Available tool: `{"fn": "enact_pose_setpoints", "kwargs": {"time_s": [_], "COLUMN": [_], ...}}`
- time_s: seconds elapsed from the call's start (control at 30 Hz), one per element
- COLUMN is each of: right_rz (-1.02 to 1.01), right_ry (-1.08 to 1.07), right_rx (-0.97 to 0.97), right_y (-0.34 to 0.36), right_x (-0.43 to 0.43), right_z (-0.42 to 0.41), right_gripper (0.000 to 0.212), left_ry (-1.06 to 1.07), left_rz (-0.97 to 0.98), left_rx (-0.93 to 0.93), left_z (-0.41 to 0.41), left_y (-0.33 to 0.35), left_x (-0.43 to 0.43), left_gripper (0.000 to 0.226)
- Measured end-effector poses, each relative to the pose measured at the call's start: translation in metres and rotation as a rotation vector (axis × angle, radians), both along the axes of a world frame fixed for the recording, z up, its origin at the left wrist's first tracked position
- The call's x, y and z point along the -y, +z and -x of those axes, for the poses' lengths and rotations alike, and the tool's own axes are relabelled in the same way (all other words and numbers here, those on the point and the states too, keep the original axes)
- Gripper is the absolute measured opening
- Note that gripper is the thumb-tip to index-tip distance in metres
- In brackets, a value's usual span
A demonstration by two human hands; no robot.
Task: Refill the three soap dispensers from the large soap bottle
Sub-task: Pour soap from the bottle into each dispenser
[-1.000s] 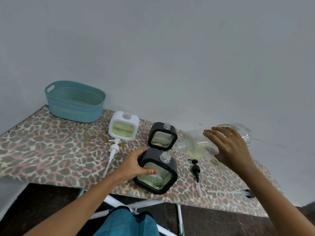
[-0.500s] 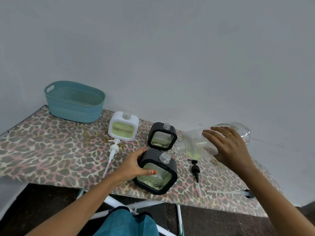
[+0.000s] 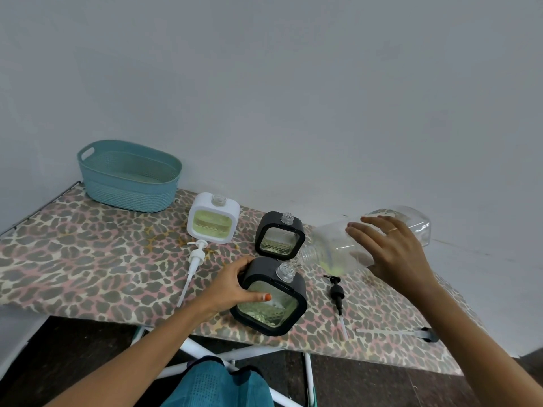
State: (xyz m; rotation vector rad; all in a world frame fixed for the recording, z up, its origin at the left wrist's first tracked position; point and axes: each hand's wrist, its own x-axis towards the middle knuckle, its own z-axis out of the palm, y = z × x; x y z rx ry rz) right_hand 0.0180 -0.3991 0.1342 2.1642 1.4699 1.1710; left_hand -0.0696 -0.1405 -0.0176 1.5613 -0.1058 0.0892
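Observation:
My right hand (image 3: 390, 251) grips the large clear soap bottle (image 3: 332, 248), tipped nearly flat with its open mouth just above the neck of the near black dispenser (image 3: 271, 298). A little green soap lies low in the bottle near its neck. My left hand (image 3: 232, 286) holds that dispenser's left side, thumb across its front, and keeps it tilted on the table. A second black dispenser (image 3: 279, 239) stands upright behind it. Farther left, the white dispenser (image 3: 213, 218) holds more green soap. All three necks are open.
A white pump (image 3: 194, 262) lies left of my left hand. One black pump (image 3: 337, 293) lies right of the near dispenser, another (image 3: 423, 333) near the right front edge. A teal basket (image 3: 129, 176) sits back left on the leopard-print table (image 3: 73, 259). The wall is close behind.
The green soap in the large bottle has shrunk to a small pool near its neck. Both hands and the dispensers have barely moved.

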Motion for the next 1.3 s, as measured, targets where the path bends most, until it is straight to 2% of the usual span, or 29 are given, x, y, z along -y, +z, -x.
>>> {"fn": "enact_pose_setpoints", "kwargs": {"time_s": [0.2, 0.33, 0.6, 0.73, 0.97, 1.13, 1.3], "right_rz": [0.022, 0.028, 0.049, 0.055, 0.057, 0.061, 0.07], "right_ry": [-0.01, -0.006, -0.019, -0.011, 0.007, 0.02, 0.035], "right_rx": [0.001, 0.011, 0.024, 0.037, 0.058, 0.06, 0.078], "right_y": [-0.0008, -0.0005, 0.0, -0.0001, -0.0006, -0.0004, 0.0008], "right_x": [0.0011, -0.0001, -0.0032, -0.0032, -0.0033, -0.0048, -0.0062], "right_z": [-0.0012, -0.0008, 0.001, 0.0012, 0.0013, 0.0022, 0.0031], "right_gripper": [0.043, 0.036, 0.047, 0.047, 0.044, 0.048, 0.044], "left_ry": [0.006, 0.005, 0.021, 0.028, 0.013, 0.002, 0.002], "left_rz": [0.01, 0.012, -0.036, -0.034, -0.034, -0.002, 0.017], "left_rx": [0.007, -0.006, -0.013, 0.003, 0.009, 0.019, 0.039], "left_z": [-0.0005, 0.0008, 0.0003, -0.0008, -0.0014, 0.0013, 0.0008], "left_y": [0.0006, 0.0025, 0.0036, 0.0023, -0.0015, 0.0026, 0.0034], "left_x": [0.0003, 0.0007, 0.0017, 0.0029, 0.0018, 0.0038, 0.0049], "left_gripper": [0.079, 0.077, 0.054, 0.051, 0.054, 0.074, 0.078]}}
